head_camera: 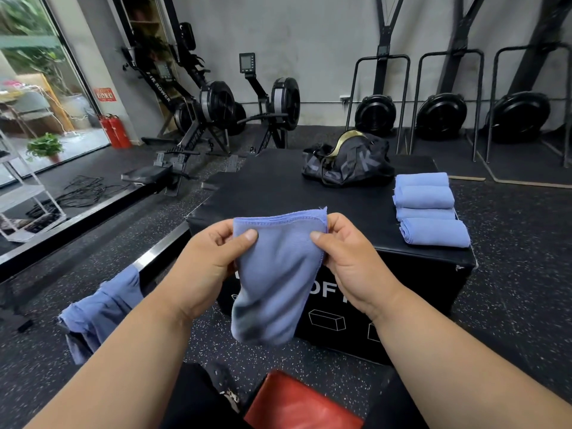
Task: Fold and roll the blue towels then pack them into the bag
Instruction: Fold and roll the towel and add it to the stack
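Note:
I hold a folded blue towel (275, 274) up in the air in front of a black box (278, 187). My left hand (207, 261) pinches its top left corner, thumb on the front. My right hand (349, 258) pinches the top right corner the same way. The towel hangs down limp between them. Several rolled blue towels (430, 209) lie in a row on the box's right side. A black bag (346, 162) sits at the far end of the box top. More loose blue towels (102, 308) lie in a heap at the lower left.
Rowing machines (216, 113) stand on the floor behind the box to the left. Black fan-wheel machines (442, 113) line the back wall. A red object (297, 404) lies by my legs. A white shelf rack (21, 196) stands at the far left by the glass door.

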`<move>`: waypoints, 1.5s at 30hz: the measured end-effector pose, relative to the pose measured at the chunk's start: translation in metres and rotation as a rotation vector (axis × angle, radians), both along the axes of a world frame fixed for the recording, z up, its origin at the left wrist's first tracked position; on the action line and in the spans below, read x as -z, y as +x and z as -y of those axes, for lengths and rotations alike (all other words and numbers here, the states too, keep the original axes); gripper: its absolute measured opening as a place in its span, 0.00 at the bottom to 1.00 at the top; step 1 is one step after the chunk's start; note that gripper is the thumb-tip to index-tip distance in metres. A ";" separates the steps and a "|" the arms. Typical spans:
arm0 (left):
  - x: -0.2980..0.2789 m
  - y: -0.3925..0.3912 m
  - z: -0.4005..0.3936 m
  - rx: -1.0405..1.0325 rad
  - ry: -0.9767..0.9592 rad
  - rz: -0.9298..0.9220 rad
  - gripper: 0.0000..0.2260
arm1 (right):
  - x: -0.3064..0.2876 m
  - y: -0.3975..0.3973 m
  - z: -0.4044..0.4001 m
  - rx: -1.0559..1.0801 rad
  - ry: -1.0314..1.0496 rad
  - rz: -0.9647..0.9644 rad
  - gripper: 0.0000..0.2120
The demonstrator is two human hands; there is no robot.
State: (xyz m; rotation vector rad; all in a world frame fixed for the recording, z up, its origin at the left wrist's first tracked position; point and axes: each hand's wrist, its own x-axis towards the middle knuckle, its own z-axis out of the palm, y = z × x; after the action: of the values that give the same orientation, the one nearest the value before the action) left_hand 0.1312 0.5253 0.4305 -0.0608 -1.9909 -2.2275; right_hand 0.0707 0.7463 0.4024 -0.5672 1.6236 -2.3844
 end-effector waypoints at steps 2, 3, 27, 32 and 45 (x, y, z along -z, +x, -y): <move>0.001 0.001 -0.002 -0.066 -0.052 -0.008 0.12 | -0.001 0.000 -0.001 0.023 0.011 0.019 0.05; 0.000 0.001 -0.003 -0.120 -0.085 -0.024 0.09 | -0.001 0.001 -0.002 0.025 0.024 0.029 0.04; -0.012 0.002 -0.012 -0.160 -0.269 -0.088 0.07 | -0.015 0.004 -0.008 -0.185 0.060 0.099 0.16; -0.015 -0.007 -0.009 -0.121 -0.085 -0.117 0.11 | -0.005 0.002 -0.007 -0.102 0.224 0.016 0.12; 0.028 -0.006 -0.001 0.122 -0.012 0.221 0.20 | 0.003 0.001 -0.007 -0.151 0.209 0.095 0.12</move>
State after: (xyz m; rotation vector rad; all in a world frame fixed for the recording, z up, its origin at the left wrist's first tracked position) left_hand 0.1250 0.5261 0.4022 0.0677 -2.1664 -2.3909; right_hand 0.0719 0.7532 0.3996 -0.5091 1.6965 -2.0713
